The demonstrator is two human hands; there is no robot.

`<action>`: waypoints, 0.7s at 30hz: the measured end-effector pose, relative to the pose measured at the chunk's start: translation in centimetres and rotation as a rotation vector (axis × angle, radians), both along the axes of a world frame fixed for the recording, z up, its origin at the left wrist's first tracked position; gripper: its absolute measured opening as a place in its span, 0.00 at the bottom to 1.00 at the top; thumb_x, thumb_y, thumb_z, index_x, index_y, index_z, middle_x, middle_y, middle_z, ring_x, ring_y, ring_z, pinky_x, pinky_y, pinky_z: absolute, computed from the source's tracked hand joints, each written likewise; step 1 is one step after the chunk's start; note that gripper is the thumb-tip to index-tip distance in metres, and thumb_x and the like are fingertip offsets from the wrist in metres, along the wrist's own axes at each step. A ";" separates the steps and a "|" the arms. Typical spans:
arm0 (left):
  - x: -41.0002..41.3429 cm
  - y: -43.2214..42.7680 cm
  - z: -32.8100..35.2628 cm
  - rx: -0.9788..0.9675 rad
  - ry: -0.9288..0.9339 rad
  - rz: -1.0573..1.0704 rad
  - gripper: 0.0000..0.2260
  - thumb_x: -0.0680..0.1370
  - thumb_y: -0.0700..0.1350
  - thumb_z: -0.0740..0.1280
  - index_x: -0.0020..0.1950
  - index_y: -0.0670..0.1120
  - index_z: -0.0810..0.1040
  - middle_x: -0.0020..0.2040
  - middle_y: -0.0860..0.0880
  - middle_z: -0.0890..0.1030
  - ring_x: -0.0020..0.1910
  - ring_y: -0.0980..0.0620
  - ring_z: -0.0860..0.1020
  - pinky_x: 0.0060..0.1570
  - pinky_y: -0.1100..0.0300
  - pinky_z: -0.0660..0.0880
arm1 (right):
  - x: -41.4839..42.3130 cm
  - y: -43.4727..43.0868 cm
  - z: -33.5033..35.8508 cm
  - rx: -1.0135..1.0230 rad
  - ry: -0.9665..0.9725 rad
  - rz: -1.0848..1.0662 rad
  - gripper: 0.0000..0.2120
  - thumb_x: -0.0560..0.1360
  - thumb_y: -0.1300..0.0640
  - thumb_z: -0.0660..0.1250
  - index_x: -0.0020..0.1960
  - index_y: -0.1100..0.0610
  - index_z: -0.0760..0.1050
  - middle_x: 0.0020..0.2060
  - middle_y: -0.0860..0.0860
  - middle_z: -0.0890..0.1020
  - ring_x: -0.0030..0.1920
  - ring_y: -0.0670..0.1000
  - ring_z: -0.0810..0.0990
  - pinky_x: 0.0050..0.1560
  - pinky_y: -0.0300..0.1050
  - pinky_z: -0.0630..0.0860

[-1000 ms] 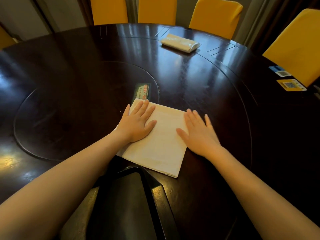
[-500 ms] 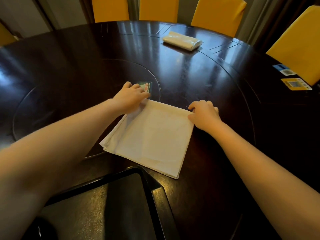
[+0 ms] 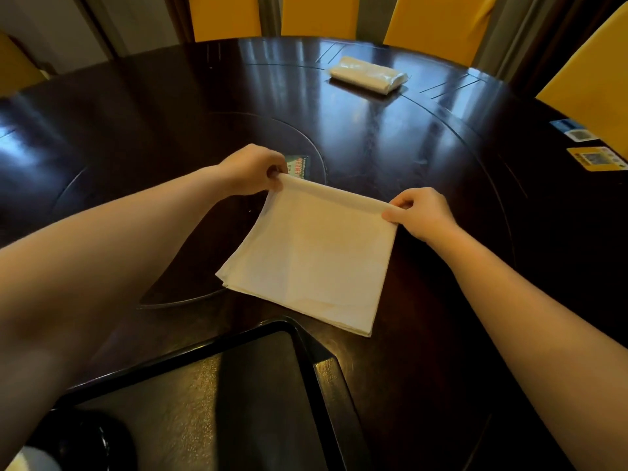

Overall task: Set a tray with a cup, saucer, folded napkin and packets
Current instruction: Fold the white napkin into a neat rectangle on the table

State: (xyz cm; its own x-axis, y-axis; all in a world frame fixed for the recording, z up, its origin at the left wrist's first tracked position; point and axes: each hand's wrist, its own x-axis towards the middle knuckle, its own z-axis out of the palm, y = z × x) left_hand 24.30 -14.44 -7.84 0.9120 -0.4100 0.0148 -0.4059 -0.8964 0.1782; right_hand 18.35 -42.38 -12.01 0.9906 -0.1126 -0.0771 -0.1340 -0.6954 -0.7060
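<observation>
A white cloth napkin [image 3: 316, 260], folded into a square, lies on the dark round table [image 3: 424, 141] in front of me. My left hand [image 3: 253, 169] pinches its far left corner and my right hand [image 3: 419, 212] pinches its far right corner, so the far edge is lifted a little off the table. The near edge rests on the wood. A black tray [image 3: 306, 365] with a speckled floor sits at the table's near edge, just below the napkin. A green packet [image 3: 299, 164] lies flat beyond my left hand.
A wrapped white bundle [image 3: 368, 78] lies at the far side of the table. Cards with QR codes [image 3: 596, 158] sit at the right edge. Yellow chairs [image 3: 438, 22] ring the table. A round inset turntable [image 3: 190, 212] takes up the middle.
My hands went from pressing flat on the napkin to gripping its two far corners, and the far edge has come up off the table.
</observation>
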 end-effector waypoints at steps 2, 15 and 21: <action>0.3 0.0 0.4 -0.085 -0.010 0.023 0.11 0.74 0.41 0.69 0.56 0.42 0.78 0.49 0.43 0.80 0.45 0.46 0.78 0.46 0.53 0.77 | 0.4 -0.3 -0.2 0.049 -0.056 -0.066 0.01 0.69 0.59 0.70 0.41 0.54 0.80 0.31 0.45 0.76 0.32 0.43 0.72 0.32 0.39 0.67; -5.4 1.6 -1.8 -0.251 0.444 0.579 0.05 0.73 0.42 0.70 0.48 0.44 0.78 0.44 0.44 0.80 0.41 0.48 0.81 0.31 0.59 0.79 | -3.1 -0.5 -0.3 -0.127 -0.294 0.049 0.12 0.71 0.63 0.69 0.54 0.59 0.78 0.49 0.54 0.78 0.50 0.57 0.76 0.52 0.50 0.74; -8.0 2.3 -1.7 -0.362 0.621 0.657 0.03 0.72 0.39 0.71 0.42 0.43 0.78 0.40 0.45 0.80 0.38 0.50 0.79 0.23 0.63 0.76 | -11.6 1.1 -0.3 -0.311 -0.231 0.439 0.13 0.68 0.44 0.69 0.49 0.49 0.78 0.46 0.42 0.78 0.50 0.45 0.72 0.51 0.44 0.70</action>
State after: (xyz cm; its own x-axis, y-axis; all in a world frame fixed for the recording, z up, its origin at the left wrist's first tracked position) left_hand 16.26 -12.18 -9.52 0.8453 0.1176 -0.5212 0.4145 -0.7598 0.5009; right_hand 6.72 -41.31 -12.31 0.9367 0.3299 0.1173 0.3470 -0.8299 -0.4369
